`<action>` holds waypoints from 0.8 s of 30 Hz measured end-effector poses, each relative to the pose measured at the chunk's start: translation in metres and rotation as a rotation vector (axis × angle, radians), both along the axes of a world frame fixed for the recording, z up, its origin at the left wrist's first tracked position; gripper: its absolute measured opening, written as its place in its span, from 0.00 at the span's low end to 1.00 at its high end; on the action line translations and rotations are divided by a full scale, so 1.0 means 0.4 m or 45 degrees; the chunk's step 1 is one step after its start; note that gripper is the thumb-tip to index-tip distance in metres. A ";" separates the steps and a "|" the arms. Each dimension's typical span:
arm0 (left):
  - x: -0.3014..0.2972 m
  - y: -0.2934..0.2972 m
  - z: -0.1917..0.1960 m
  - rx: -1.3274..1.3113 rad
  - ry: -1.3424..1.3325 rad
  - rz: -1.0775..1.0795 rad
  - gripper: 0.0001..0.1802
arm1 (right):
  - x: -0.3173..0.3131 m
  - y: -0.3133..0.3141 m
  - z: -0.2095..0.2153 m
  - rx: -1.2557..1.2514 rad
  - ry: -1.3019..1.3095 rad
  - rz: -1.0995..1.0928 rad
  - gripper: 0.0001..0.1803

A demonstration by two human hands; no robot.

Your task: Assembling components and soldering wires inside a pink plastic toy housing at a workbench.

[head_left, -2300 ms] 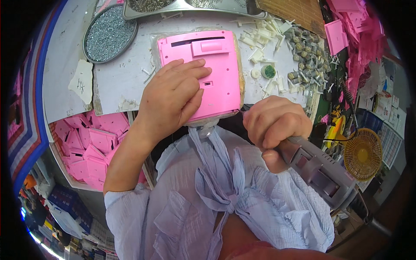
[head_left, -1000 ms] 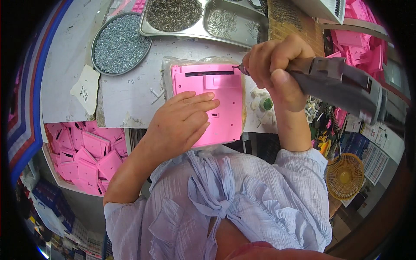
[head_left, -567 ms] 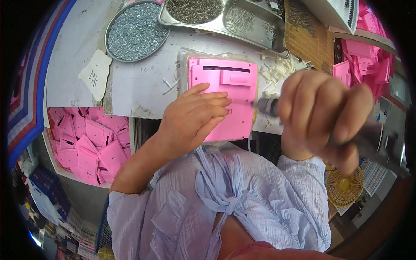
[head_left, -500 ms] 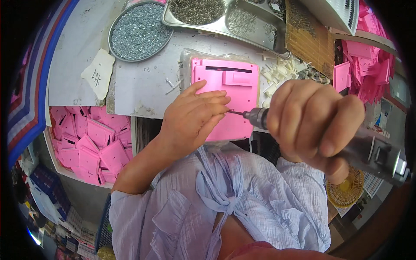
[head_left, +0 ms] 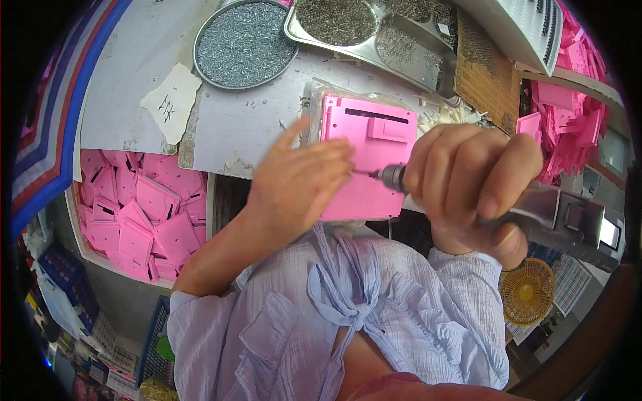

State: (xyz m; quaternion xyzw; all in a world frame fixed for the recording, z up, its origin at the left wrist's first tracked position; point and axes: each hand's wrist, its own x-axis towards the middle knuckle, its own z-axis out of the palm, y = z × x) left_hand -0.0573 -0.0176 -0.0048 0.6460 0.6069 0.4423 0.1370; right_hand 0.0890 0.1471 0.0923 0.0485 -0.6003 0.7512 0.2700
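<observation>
A pink plastic panel [head_left: 366, 199] with a dark slot and a raised block lies on a clear plastic bag [head_left: 315, 107] on the bench before me. My right hand [head_left: 461, 180] is wrapped round a dark power screwdriver [head_left: 568, 220], its thin bit pointing left over the panel. By the bit's tip, the fingers of my left hand [head_left: 287, 184] are drawn together over the panel's left side, with one finger raised apart. They are blurred, and whatever they pinch is too small or hidden to tell.
Behind the panel stand a round metal tray [head_left: 246, 43] of silvery screws and a divided metal tray [head_left: 348, 45] of small fasteners. White plastic parts [head_left: 445, 113] lie beyond my right hand. Boxes of pink panels stand at left [head_left: 137, 224] and far right [head_left: 562, 100].
The bench and trays sit farther right in the picture, so my view has shifted. My left hand's fingers are now smeared by motion, and the screwdriver's bit stays near their tips.
</observation>
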 end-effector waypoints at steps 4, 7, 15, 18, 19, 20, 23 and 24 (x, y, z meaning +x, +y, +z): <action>-0.031 -0.016 -0.002 -0.115 0.005 0.185 0.08 | -0.056 0.035 -0.040 0.065 0.012 -0.147 0.13; 0.010 -0.015 -0.019 -0.016 0.100 -0.072 0.09 | -0.097 0.067 -0.081 0.097 -0.005 -0.108 0.12; 0.051 -0.024 -0.043 0.059 0.177 0.051 0.15 | -0.143 0.047 -0.140 0.117 -0.048 -0.100 0.13; 0.056 -0.028 -0.039 0.028 0.175 0.066 0.15 | -0.147 0.040 -0.145 0.065 -0.053 -0.099 0.15; 0.058 -0.030 -0.037 0.007 0.169 0.065 0.15 | -0.150 0.049 -0.150 0.014 -0.055 -0.065 0.15; 0.058 -0.030 -0.036 0.006 0.173 0.066 0.15 | -0.155 0.061 -0.150 -0.030 -0.051 -0.033 0.15; 0.059 -0.032 -0.037 0.001 0.178 0.070 0.14 | -0.164 0.056 -0.157 0.023 -0.046 -0.020 0.14; 0.059 -0.031 -0.037 0.000 0.175 0.071 0.14 | -0.161 0.051 -0.164 0.050 -0.045 -0.035 0.14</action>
